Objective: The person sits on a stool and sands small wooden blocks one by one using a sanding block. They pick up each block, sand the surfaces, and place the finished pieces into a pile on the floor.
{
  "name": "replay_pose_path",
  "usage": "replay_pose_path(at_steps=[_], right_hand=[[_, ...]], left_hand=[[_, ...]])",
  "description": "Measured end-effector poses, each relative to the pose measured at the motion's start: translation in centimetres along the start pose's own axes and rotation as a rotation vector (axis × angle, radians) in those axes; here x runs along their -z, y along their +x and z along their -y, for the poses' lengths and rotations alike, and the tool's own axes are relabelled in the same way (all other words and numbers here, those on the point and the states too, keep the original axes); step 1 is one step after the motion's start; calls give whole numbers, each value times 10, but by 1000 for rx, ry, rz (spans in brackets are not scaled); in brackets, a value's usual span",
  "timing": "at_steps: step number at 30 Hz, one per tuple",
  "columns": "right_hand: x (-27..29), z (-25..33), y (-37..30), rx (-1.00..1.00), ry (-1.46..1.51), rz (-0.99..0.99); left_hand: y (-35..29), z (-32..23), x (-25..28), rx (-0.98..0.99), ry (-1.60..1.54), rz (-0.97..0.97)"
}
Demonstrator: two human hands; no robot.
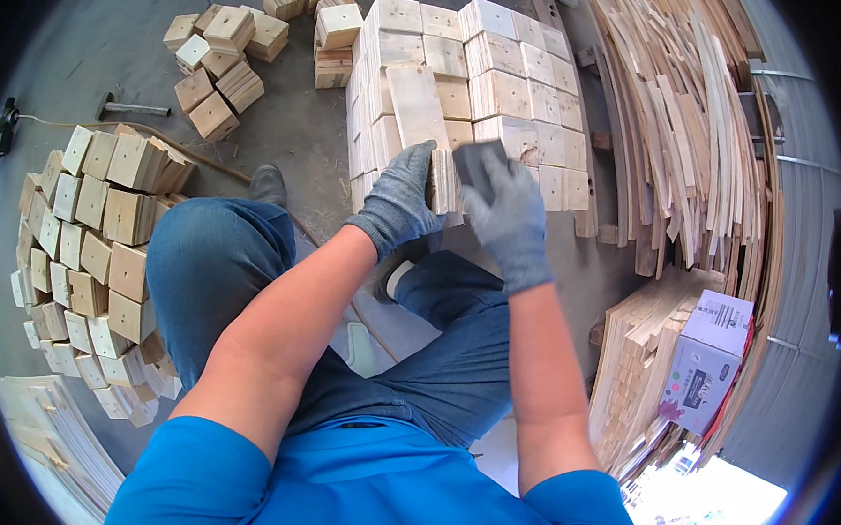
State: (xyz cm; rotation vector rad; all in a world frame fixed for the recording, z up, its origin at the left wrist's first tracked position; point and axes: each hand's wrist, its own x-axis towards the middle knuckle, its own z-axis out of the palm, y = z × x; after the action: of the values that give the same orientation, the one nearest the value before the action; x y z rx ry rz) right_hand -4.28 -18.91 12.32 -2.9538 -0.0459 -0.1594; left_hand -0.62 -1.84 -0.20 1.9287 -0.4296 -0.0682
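Observation:
My left hand (399,194), in a grey glove, is closed around a small wooden block (446,181) made of thin layered pieces, its layered edge toward the right. Against or just beside that edge is a dark grey rectangular block (481,168), like a sanding block, gripped in my gloved right hand (511,216). The right hand is slightly blurred. Right in front of both hands stands a big stack of pale wooden blocks (505,86), and a longer flat board (415,101) lies on top of it. My left fingertips are partly hidden behind the held block.
More wooden blocks (91,239) are piled at the left, and a loose heap (221,66) lies on the far floor beside a hammer (134,108). Long thin strips (675,123) are stacked at the right. Nearer on that side, a cardboard box (707,364) sits beside stacked wood.

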Motion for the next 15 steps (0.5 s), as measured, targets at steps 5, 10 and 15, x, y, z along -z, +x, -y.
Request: replay_pose_path(at_steps=[5,10,15], right_hand=[[-1,4,-68,-115,-17,33],[-19,-1,-52,-118,-61,-101],[-22,12,35,-143,-54,-63]], left_hand=[[1,5,-4,6,32,-6],[2,11,-9,-29,30,-42],[0,4,-4,-10,-19,7]])
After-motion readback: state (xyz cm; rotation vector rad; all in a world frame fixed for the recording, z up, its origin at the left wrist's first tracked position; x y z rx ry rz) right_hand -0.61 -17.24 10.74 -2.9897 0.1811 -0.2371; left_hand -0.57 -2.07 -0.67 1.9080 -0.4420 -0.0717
